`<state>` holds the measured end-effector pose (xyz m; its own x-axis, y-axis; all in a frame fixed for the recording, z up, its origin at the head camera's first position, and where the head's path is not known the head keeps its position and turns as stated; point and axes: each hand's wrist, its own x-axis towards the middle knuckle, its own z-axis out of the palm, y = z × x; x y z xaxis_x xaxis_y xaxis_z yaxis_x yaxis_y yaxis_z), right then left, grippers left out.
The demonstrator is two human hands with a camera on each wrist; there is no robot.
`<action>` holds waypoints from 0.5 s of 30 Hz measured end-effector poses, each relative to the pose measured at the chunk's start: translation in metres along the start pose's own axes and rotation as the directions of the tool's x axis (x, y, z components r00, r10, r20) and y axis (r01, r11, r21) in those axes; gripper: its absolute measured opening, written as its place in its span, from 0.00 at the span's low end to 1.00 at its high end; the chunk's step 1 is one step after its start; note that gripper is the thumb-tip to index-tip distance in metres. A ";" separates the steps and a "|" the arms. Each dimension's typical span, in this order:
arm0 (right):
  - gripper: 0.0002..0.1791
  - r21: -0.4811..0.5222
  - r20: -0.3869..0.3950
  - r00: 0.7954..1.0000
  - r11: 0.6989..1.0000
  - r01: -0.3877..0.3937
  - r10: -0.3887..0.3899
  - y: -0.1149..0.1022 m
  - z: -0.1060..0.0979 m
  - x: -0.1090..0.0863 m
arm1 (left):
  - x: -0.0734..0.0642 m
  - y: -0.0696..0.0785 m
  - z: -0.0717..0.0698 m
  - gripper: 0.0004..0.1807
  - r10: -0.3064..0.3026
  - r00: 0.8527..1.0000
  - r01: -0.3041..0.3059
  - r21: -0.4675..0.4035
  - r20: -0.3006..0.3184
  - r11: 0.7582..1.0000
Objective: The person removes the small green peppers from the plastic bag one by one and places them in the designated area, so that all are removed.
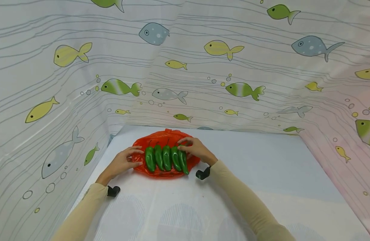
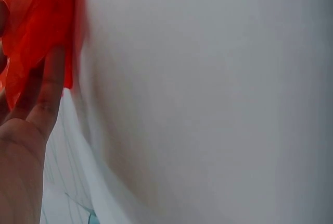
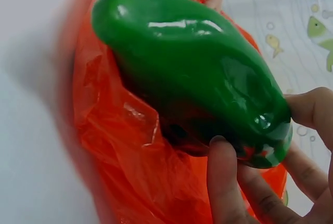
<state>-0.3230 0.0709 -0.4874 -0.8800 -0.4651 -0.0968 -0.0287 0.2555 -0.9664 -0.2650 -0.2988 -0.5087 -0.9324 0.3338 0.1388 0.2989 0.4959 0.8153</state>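
Backdrop: fish-print sheet (image 1: 185, 78) beyond my grip
Right hand (image 1: 198, 150): pinching the end pepper (image 3: 192, 62)
Left hand (image 1: 121, 162): fingers relaxed, against bag (image 1: 158, 136)
Care: I'd pinch lightly, bag steady

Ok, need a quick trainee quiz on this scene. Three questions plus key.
1. How many green peppers show in the head view?
2. True or false: the peppers lie on red plastic.
3. Which hand grips the rightmost pepper?
A) left
B) right
C) both

Key:
1. Five.
2. True.
3. B: the right hand grips it; the left hand is at the plastic's left edge.
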 end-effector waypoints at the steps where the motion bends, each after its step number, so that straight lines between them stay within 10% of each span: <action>1: 0.26 0.002 0.000 1.000 1.000 0.004 -0.004 -0.001 -0.001 -0.001 | 0.000 0.000 0.000 0.25 0.001 1.000 -0.001 0.006 0.002 1.000; 15: 0.27 0.028 -0.040 0.998 0.998 0.052 -0.051 -0.011 -0.007 -0.017 | -0.002 0.002 -0.001 0.25 -0.003 1.000 0.003 -0.004 0.010 1.000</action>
<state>-0.3109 0.0819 -0.4738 -0.8956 -0.4433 -0.0379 -0.0614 0.2076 -0.9763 -0.2630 -0.2994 -0.5065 -0.9313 0.3398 0.1308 0.2950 0.4937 0.8181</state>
